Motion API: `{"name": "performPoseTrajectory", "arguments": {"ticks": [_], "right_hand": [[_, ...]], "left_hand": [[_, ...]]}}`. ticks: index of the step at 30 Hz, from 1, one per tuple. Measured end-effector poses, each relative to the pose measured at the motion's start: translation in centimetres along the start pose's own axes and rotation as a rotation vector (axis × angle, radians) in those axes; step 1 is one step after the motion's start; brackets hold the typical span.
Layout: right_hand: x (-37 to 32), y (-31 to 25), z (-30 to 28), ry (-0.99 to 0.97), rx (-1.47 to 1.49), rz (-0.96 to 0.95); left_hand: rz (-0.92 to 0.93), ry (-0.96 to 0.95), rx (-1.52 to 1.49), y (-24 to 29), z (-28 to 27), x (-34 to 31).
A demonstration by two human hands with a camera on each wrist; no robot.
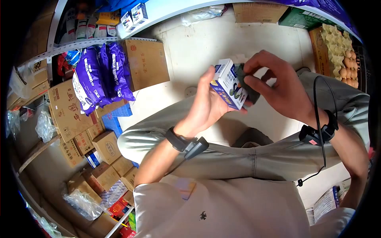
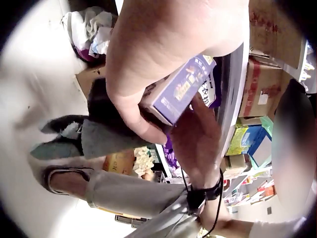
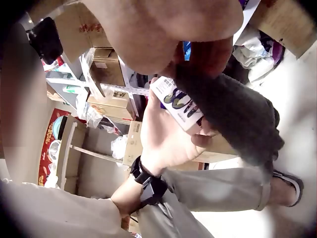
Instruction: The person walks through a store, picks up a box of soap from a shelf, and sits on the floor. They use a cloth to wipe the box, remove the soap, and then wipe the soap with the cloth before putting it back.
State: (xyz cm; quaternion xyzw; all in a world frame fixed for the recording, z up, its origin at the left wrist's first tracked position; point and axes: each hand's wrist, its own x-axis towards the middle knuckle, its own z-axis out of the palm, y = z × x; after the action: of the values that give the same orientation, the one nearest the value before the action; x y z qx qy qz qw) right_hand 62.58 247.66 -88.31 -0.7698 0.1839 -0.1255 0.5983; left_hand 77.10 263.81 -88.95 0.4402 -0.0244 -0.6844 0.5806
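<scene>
In the head view my left hand (image 1: 203,105) holds a small white and purple box (image 1: 229,81) with printed pictures, thumb along one side and fingers beneath. The left wrist view shows the purple side of the box (image 2: 182,91) between thumb and fingers. My right hand (image 1: 279,85) pinches a dark grey-green cloth (image 1: 253,96) between thumb and forefinger, close against the far side of the box. In the right wrist view the cloth (image 3: 237,116) hangs down from these fingers and overlaps a corner of the box.
Purple bags (image 1: 105,75) lean against a cardboard box (image 1: 147,65) at the left. Several cartons (image 1: 73,115) fill the lower left. Two similar small boxes (image 1: 135,16) stand on the shelf above. Egg trays (image 1: 337,43) with eggs are at the right. A cable (image 1: 317,115) hangs by the right wrist.
</scene>
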Motion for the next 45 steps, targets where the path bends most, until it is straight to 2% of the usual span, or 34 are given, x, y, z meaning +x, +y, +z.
{"name": "performPoseTrajectory", "arguments": {"ticks": [4,8,13,17,18,21,23,29,31,36,39,40,43,45], "right_hand": [[-0.2,1.1,0.6,0.042,0.083,-0.023],[0.6,1.8,0.4,0.162,0.196,0.034],[1.9,1.3,-0.8,0.296,0.421,0.164],[1.9,0.7,-1.2,0.261,0.448,0.217],[1.8,0.6,-1.1,0.254,0.423,0.197],[1.4,0.5,-0.7,0.249,0.345,0.113],[1.0,0.2,-0.5,0.268,0.289,0.021],[-0.3,-0.4,-0.4,0.163,-0.060,-0.216],[-0.4,-0.5,-0.1,0.180,-0.001,-0.178],[-1.0,-1.0,0.5,0.169,0.088,-0.045],[-1.2,-0.9,0.7,0.089,0.083,-0.117],[-1.5,-1.2,0.7,0.068,0.091,-0.081],[-1.5,-1.7,0.4,0.014,-0.020,-0.164],[-1.8,-1.7,0.7,-0.050,-0.039,-0.227]], "left_hand": [[0.012,0.023,-0.016,-0.3,-0.2,0.2],[-0.026,0.169,-0.023,-0.6,0.0,-0.1],[-0.020,0.053,-0.097,-1.3,-1.6,-0.1],[0.001,0.024,-0.099,-1.1,-1.3,-0.2],[0.017,-0.051,-0.125,-1.0,-1.6,-0.3],[0.075,0.044,-0.073,-1.2,-0.5,-0.2],[0.104,0.022,-0.073,-0.9,-0.3,-0.3],[0.116,-0.012,-0.041,-0.8,0.1,-0.4],[0.102,-0.055,-0.023,-0.5,0.1,-0.7],[0.141,0.014,0.022,-0.7,0.2,-0.8],[0.177,0.000,0.022,-0.7,-0.3,-0.6],[0.191,-0.007,0.019,-0.7,-0.4,-0.6],[0.185,-0.019,-0.028,-0.3,-0.3,-0.9],[0.205,0.043,-0.001,-0.3,-0.7,-0.5]]}}
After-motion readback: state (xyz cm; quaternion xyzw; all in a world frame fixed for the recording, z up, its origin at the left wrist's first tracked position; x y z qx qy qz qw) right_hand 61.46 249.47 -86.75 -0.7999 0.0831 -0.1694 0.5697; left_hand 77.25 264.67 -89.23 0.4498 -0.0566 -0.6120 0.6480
